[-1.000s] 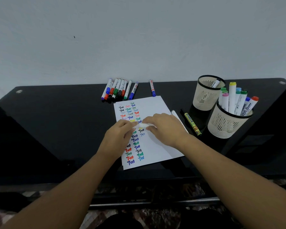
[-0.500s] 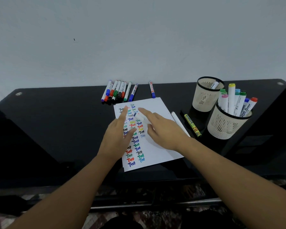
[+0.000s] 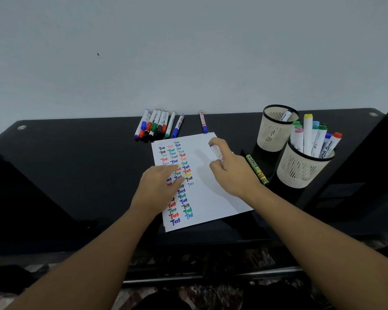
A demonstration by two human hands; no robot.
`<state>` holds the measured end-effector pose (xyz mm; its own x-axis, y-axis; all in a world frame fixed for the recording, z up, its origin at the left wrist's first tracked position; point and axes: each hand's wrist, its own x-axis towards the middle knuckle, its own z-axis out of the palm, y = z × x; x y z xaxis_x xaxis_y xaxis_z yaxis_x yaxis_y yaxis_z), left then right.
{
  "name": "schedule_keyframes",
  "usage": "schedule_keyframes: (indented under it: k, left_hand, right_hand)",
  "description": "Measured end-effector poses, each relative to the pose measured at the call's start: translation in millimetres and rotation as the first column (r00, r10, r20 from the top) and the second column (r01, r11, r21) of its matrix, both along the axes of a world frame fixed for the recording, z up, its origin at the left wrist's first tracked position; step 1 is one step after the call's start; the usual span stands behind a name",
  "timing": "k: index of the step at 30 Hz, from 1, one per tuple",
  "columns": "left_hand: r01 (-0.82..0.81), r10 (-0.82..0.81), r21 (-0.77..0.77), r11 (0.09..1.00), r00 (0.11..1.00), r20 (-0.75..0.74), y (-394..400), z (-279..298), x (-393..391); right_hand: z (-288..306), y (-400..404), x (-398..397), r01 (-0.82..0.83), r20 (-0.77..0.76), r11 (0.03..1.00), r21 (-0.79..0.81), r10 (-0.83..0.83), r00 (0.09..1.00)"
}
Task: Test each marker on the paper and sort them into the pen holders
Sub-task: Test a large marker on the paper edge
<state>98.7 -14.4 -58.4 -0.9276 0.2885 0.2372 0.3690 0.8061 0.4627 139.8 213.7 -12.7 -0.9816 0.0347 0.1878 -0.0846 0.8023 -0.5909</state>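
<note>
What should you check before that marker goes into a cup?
1. Marker held by the right hand: ok, the fingers are curled round its white barrel.
2. Cap on: cannot tell, the fingers hide most of it.
3. Paper kept steady: ok, the left hand rests flat on it.
4. Room in the far pen holder: ok, only one marker shows inside.
5. Room in the near pen holder: not ok, it looks crowded with markers.
6. Which holder fits this marker: cannot tell.
</note>
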Motion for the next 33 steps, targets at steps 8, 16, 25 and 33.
schedule_keyframes:
  k: [8, 16, 25, 33]
  left_hand:
    - [-0.006, 0.006, 0.013, 1.0, 1.0, 0.001, 0, -1, 0]
    - [-0.009, 0.009, 0.013, 1.0, 1.0, -0.004, 1, -1, 0]
    - [0.003, -0.003, 0.026, 1.0, 1.0, -0.024, 1, -1, 0]
    - [-0.003, 0.003, 0.02, 1.0, 1.0, -0.003, 1, 0, -1]
  right_hand:
    - [2, 15, 3, 0.064, 0.022, 0.997, 0.048, -0.065, 0.998]
    - [-8, 23, -8, 0.079, -0.033, 0.826, 0.558, -0.073, 0.997]
    - [-22, 41, -14, 0.064, 0.003, 0.713, 0.699, -0.092, 0.996]
    - [-36, 56, -13, 0.203, -0.176, 0.678, 0.706, -0.111, 0.978]
